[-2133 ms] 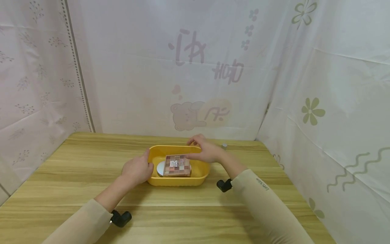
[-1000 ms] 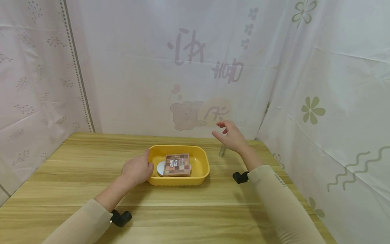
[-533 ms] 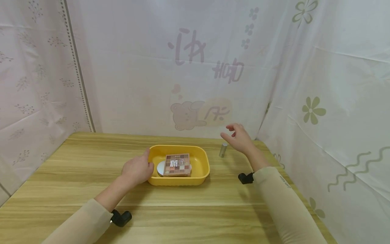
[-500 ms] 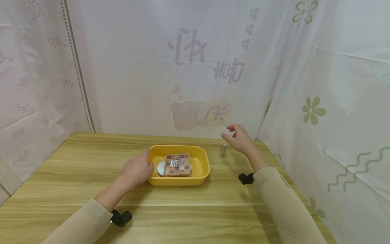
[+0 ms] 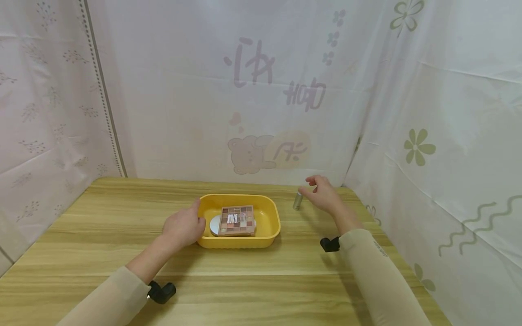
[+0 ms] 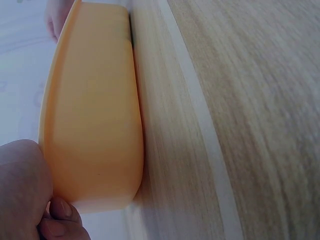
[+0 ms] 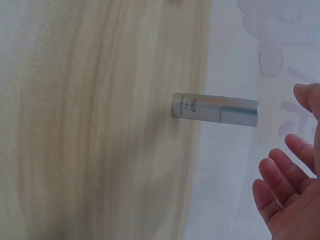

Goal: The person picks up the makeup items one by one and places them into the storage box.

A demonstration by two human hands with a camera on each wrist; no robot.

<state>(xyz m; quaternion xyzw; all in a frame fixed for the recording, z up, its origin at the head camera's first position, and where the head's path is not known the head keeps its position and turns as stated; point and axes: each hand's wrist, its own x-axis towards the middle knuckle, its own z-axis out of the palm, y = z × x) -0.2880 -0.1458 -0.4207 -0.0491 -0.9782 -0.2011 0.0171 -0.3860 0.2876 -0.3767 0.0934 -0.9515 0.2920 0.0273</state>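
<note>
My left hand (image 5: 183,227) grips the left end of a yellow plastic bin (image 5: 240,243), thumb at the rim and fingers curled below it in the left wrist view. Inside the bin, a square eyeshadow palette (image 5: 237,220) marked BACK lies partly over a round, pale, mirror-like disc (image 5: 214,225). To the right of the bin stands a silver cosmetic tube (image 7: 215,109) with small dark lettering, upright on the table. My right hand (image 5: 324,195) is just right of the tube's top, holding nothing. Its fingers (image 7: 272,175) are spread and slightly bent, apart from the tube in the right wrist view.
The wood-grain table (image 5: 228,290) ends at a patterned white curtain (image 5: 183,113) behind, with more curtain hanging on both sides. Black wrist mounts (image 5: 162,292) jut from both forearms close above the table.
My right hand has left the palette in the bin, moved right past the tube, and just now lowered beside the tube's top. My left hand keeps its grip on the bin.
</note>
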